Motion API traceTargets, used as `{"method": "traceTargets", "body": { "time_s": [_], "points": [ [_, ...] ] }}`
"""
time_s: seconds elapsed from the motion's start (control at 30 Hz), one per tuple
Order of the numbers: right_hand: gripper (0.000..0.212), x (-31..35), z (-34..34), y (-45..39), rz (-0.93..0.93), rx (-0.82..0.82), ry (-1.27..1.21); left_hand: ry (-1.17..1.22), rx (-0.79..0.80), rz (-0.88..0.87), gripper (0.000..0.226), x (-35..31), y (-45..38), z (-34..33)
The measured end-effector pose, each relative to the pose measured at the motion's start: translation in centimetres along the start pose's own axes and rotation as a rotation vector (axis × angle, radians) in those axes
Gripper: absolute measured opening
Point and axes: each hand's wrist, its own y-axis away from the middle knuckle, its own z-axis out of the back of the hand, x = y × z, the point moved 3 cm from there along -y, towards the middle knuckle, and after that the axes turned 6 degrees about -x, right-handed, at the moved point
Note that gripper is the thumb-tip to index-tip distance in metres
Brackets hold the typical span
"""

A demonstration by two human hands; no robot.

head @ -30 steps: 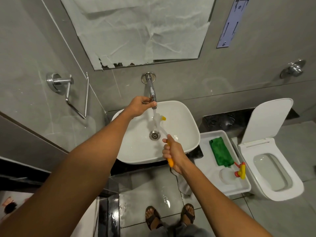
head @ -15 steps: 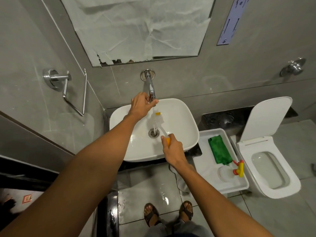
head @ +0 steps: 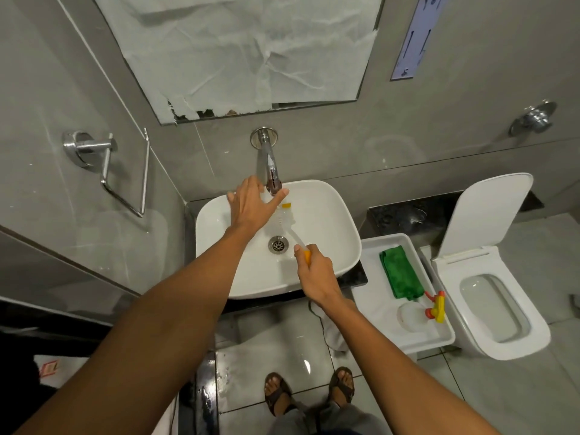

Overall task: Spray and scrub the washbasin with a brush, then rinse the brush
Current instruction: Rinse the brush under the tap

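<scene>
The brush (head: 290,226) slants over the white washbasin (head: 329,233), its pale bristle head with a yellow tip just below the chrome wall tap (head: 270,164) and its orange handle end gripped in the fist of the right hand (head: 315,273) above the basin's front right part. The shaft passes just right of the metal drain (head: 277,244). The left hand (head: 251,204) is spread open, holding nothing, with its fingertips at the tap's spout; whether they touch it cannot be told. Right of the basin a white tray (head: 370,271) holds a green cloth (head: 400,273) and a spray bottle (head: 417,315) with a yellow and red trigger. Beyond it stands a white toilet (head: 502,324), lid raised. A chrome towel ring (head: 125,177) hangs on the left wall.
</scene>
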Motion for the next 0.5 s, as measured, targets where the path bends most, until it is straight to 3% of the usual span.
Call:
{"method": "traceTargets", "body": {
  "time_s": [0.1, 0.23, 0.4, 0.5],
  "points": [
    [0.045, -1.1, 1.6, -0.1, 0.015, -0.006, -0.020, -0.015, 0.030, 0.126, 0.084, 1.8, 1.5, 0.0],
    [0.041, -3.3, 4.5, -0.1, 0.019, -0.061, -0.068, -0.125, 0.051, 0.167, 0.082, 3.2, 3.1, -1.1],
    [0.036, -7.5, 9.4, -0.9, 0.030, -0.178, -0.070, -0.041, 0.146, 0.039, 0.070, 0.9, 5.3, -4.8],
    [0.033, -11.0, 12.2, -1.7, -0.016, -0.279, -0.064, 0.049, 0.101, -0.071, 0.060, -2.0, 6.5, -7.8]
  ]
}}
